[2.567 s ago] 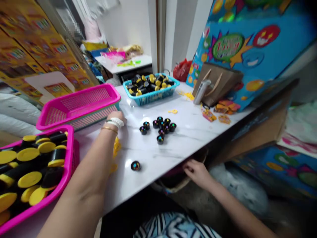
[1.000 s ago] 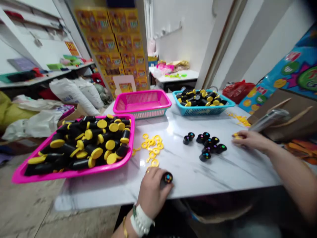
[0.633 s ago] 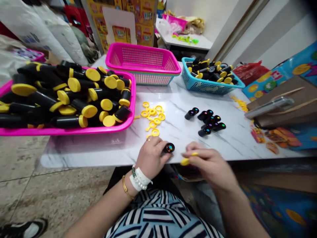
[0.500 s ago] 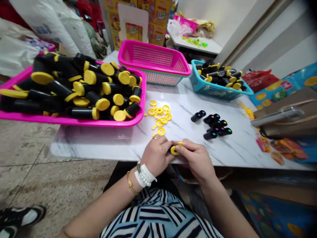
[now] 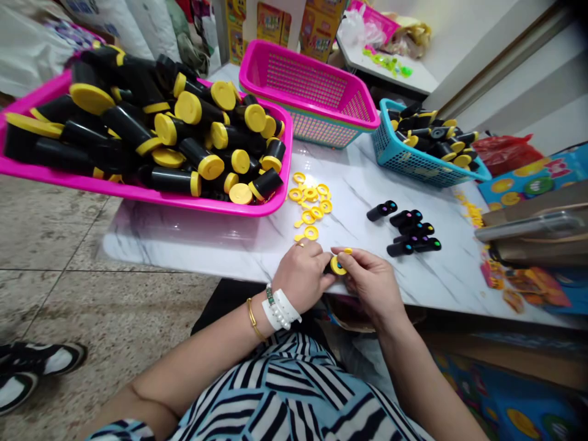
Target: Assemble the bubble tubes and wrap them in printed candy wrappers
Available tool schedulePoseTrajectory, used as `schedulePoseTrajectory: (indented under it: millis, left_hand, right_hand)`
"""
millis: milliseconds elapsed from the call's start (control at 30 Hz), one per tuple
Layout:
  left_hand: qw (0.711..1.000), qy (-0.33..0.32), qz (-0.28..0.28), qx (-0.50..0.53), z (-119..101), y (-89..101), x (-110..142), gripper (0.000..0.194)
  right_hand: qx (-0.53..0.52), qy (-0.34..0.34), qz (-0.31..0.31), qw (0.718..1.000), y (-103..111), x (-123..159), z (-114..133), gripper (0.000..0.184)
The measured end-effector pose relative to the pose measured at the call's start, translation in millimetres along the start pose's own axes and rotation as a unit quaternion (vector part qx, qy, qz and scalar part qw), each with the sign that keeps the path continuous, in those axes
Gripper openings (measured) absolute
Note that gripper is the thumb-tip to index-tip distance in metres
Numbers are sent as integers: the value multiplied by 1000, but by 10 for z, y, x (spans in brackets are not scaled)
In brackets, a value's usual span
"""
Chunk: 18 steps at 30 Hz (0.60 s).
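Note:
Close to the table's front edge, my left hand (image 5: 301, 277) is closed around a small black tube (image 5: 327, 266), most of which its fingers hide. A yellow ring cap (image 5: 339, 267) sits at the tube's end, with a small blue spot showing in its hole. The thumb and fingers of my right hand (image 5: 374, 283) pinch this cap by its raised yellow tab (image 5: 348, 250). Beyond my left hand lie several loose yellow ring caps (image 5: 311, 233). Several short black tubes (image 5: 400, 248) with coloured spots on their ends are grouped to the right.
A pink basket (image 5: 271, 208) heaped with yellow-capped black tubes overhangs the table (image 5: 220, 254) at left. Behind are a pink basket (image 5: 367, 116) stacked on a blue-green one and a blue basket (image 5: 413, 168) of tubes. A brown paper bag (image 5: 537, 239) stands at right.
The view has shifted, so the table and baskets appear higher and further right. Both hands remain on the tube and cap; the blue spot in the cap's hole now shows.

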<state>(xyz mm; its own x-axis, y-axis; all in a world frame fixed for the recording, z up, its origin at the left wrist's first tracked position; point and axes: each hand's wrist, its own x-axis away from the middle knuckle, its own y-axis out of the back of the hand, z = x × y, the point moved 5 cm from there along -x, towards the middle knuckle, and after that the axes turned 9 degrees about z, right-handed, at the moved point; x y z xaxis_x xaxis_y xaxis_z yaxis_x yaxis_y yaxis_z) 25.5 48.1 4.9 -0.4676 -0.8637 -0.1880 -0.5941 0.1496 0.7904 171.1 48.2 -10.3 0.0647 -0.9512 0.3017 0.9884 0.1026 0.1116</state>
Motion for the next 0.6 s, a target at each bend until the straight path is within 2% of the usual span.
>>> schedulePoseTrajectory:
  millis: [233,433,500,600]
  left_hand:
    - [999,27,-6,-41,-47,-47,48,21]
    - [999,24,12,-28,-51,9,52,20]
    - [999,23,39,2,-64,76,27,21]
    - [986,56,100,120,-53,144,-32,27]
  right_hand:
    - [0,6,46,999,-77,35,60,34]
    - [-39,-61,147,986,-57,30,20,41]
    - [-50,-57,157,985,-46,23,48,40]
    - [-57,-68,174,981,-58,23,70,38]
